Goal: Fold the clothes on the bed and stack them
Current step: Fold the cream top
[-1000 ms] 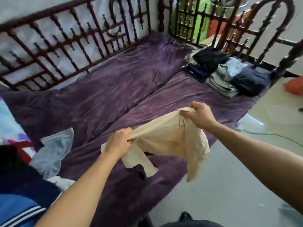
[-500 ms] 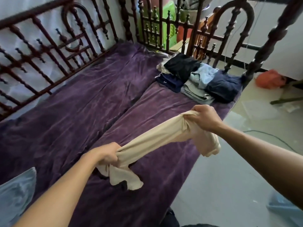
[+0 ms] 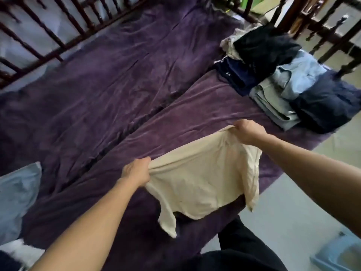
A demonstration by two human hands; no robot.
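A cream shirt (image 3: 197, 178) hangs spread between my hands over the near edge of the purple bed cover (image 3: 117, 75). My left hand (image 3: 136, 171) grips its left top corner. My right hand (image 3: 247, 132) grips the right top corner, farther from me. One sleeve dangles below the left side and the right edge droops past the bed's edge. The pile of folded clothes (image 3: 283, 79), black, navy, light blue and grey, lies at the bed's far right corner.
A light blue garment (image 3: 17, 194) and a white piece (image 3: 19, 251) lie loose at the left. Dark wooden rails (image 3: 48, 30) run along the far side and the foot of the bed. Bare floor (image 3: 293, 212) lies to the right, with a blue tub (image 3: 343, 257) at the lower corner.
The shirt was bunched into a taut band between my hands; now it hangs spread out flat. My left hand has come up and closer to the right one. The view tilted down.
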